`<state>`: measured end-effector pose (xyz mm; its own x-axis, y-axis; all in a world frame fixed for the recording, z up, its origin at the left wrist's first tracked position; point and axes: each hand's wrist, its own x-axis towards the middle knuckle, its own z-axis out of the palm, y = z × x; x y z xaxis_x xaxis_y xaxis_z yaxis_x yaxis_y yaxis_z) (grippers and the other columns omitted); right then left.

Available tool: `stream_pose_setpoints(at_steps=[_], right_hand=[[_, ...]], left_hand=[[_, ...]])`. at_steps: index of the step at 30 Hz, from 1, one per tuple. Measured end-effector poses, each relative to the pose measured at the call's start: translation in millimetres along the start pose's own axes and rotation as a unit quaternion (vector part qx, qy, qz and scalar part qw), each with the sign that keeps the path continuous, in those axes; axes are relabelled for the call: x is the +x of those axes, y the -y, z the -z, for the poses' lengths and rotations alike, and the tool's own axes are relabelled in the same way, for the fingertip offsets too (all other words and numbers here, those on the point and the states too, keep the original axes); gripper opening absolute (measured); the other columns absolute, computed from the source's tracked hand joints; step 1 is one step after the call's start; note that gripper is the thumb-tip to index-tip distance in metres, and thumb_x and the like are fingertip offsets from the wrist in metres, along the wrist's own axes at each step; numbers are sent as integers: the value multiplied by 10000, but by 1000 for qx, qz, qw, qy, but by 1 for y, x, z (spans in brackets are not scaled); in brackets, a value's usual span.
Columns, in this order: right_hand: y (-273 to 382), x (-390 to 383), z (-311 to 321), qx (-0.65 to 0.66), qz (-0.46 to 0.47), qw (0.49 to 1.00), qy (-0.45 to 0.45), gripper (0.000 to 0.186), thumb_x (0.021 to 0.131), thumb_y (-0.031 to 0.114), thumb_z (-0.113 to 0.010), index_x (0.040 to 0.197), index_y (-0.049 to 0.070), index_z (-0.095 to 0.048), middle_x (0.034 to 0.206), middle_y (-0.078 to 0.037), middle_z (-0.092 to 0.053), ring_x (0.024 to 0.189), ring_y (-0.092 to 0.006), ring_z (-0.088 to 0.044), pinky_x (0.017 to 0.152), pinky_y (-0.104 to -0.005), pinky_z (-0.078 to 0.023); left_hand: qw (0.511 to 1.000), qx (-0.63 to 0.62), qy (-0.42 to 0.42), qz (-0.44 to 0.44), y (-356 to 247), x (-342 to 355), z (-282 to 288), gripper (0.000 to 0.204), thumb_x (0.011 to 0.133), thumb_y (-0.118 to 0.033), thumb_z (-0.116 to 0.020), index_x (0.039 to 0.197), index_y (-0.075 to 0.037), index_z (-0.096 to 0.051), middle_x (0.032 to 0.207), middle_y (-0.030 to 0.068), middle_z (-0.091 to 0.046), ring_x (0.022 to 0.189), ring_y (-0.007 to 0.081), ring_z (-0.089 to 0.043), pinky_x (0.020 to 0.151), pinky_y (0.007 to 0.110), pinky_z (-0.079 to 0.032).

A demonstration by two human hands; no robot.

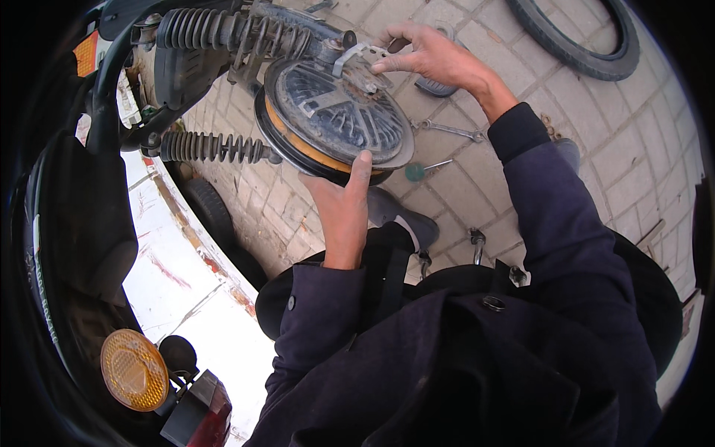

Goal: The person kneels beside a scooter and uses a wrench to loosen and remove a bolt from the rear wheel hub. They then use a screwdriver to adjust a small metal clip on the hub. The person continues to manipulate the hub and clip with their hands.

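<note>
A dusty black wheel hub (pixel 335 112) with a ribbed round cover and an orange-yellow band round its side sits tilted at the rear end of a scooter, with no tyre on it. My left hand (pixel 339 212) grips its near edge, the thumb on the cover's rim and the fingers hidden beneath. At the far side of the hub, the thumb and fingers of my right hand (pixel 436 59) close on a dirty metal bracket (pixel 366 68) with a pale curved piece beside it. Two coil-spring shock absorbers, an upper one (pixel 223 33) and a lower one (pixel 212 147), run leftward from the hub area.
A black tyre (pixel 588 56) lies on the paving at the far right. A spanner (pixel 450 131), a screwdriver with a green handle (pixel 415 173) and a metal tool (pixel 477 242) lie nearby. Other tyres (pixel 208 212) stand by a white wall. An amber indicator lamp (pixel 134 370) protrudes at the lower left.
</note>
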<state>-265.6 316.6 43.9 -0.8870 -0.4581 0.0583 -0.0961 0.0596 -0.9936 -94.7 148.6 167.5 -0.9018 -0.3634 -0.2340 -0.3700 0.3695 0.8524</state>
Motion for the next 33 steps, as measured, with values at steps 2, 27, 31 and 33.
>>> stream_pose_setpoints(at_steps=[2,27,31,33], right_hand=[[1,0,0,-26,24,999,-13,477,827,411,-809,1122,57,-686,994,-80,-651,993,-216,-597,862,-365,-468],[22,-13,0,-89,22,992,-82,473,804,443,-806,1056,54,-711,852,-81,-627,821,-209,-600,719,-352,-460],[27,-12,0,-75,28,995,-65,465,813,426,-809,1055,45,-700,866,-69,-610,828,-193,-583,726,-342,-453],[26,-13,0,-56,26,996,-57,436,819,397,-813,1049,45,-699,853,-57,-609,825,-172,-587,725,-328,-455]], left_hand=[[1000,-1,1,-2,0,0,0,797,909,-165,-736,1472,72,-224,1445,195,-383,1312,252,-405,1143,374,-281],[999,36,-24,-5,-1,0,0,712,910,-111,-733,1464,29,-307,1399,152,-472,1273,216,-474,1118,349,-342],[1000,6,-9,6,0,1,0,816,891,-173,-755,1461,89,-233,1433,209,-393,1309,264,-410,1143,368,-282],[1000,8,-7,-3,1,2,1,816,889,-163,-753,1463,88,-230,1436,210,-393,1312,266,-410,1144,369,-282]])
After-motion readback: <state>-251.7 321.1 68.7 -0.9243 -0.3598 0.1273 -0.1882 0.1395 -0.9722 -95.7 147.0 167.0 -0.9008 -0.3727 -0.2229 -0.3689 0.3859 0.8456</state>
